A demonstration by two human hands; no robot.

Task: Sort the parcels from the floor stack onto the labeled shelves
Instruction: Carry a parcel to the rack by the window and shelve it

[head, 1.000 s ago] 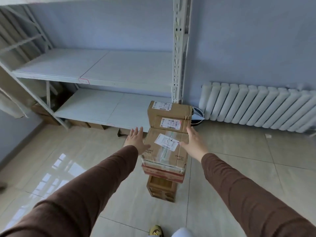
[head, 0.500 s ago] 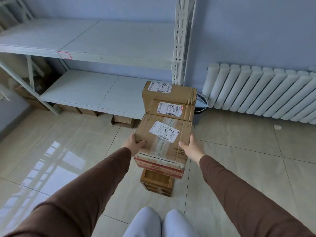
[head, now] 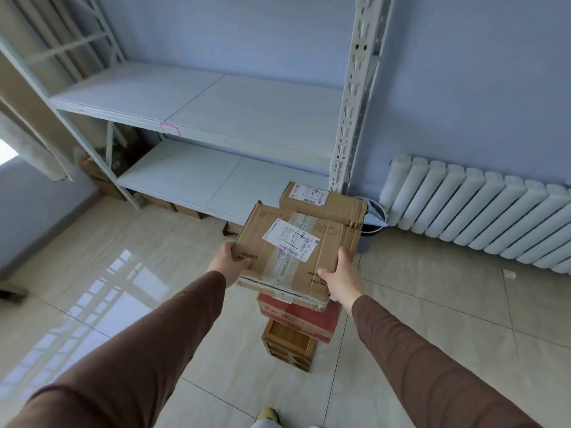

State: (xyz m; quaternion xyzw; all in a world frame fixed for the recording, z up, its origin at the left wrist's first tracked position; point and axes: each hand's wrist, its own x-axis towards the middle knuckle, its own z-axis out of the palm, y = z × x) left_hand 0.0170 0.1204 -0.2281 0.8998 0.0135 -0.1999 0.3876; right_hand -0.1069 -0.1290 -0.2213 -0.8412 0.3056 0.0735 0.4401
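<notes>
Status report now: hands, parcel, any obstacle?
Left hand and right hand grip top parcel. Held above red box. Shelves ahead, nothing in between.

Parcel stack (head: 296, 322) on tiled floor (head: 432, 319)

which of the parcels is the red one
The red parcel, directly under the brown box both hands hold; every other parcel is plain brown cardboard.

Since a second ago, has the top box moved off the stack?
Yes. The top box, gripped by both hands, has tilted up and leftward off the red box, which stays in the stack.
</notes>
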